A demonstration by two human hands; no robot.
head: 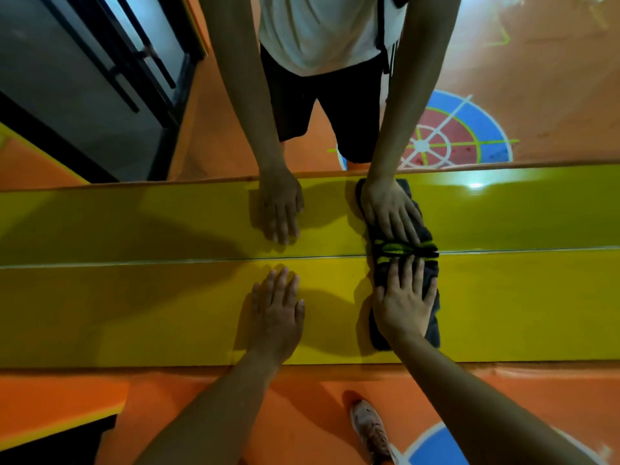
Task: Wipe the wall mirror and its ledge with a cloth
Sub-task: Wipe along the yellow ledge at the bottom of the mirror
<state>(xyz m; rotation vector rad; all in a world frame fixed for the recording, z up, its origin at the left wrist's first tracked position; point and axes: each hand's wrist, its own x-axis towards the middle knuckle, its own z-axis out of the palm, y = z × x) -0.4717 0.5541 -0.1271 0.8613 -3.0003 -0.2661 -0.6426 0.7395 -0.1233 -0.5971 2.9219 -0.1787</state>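
Observation:
The yellow ledge (pixel 167 310) runs across the view below the wall mirror (pixel 536 78), which reflects the ledge, both arms and the person's body. A dark grey cloth (pixel 434 327) with green stripes lies on the ledge against the mirror's bottom edge. My right hand (pixel 404 303) presses flat on top of the cloth, fingers spread toward the mirror. My left hand (pixel 276 313) rests flat on the bare ledge to the left of the cloth, fingers apart, holding nothing.
Below the ledge is an orange floor (pixel 302 414) with a blue circle marking (pixel 432 448) and my shoe (pixel 369 427). An orange step with a yellow edge (pixel 50 407) sits at lower left. The mirror reflects a dark doorway (pixel 84 78) and a painted target (pixel 459 135).

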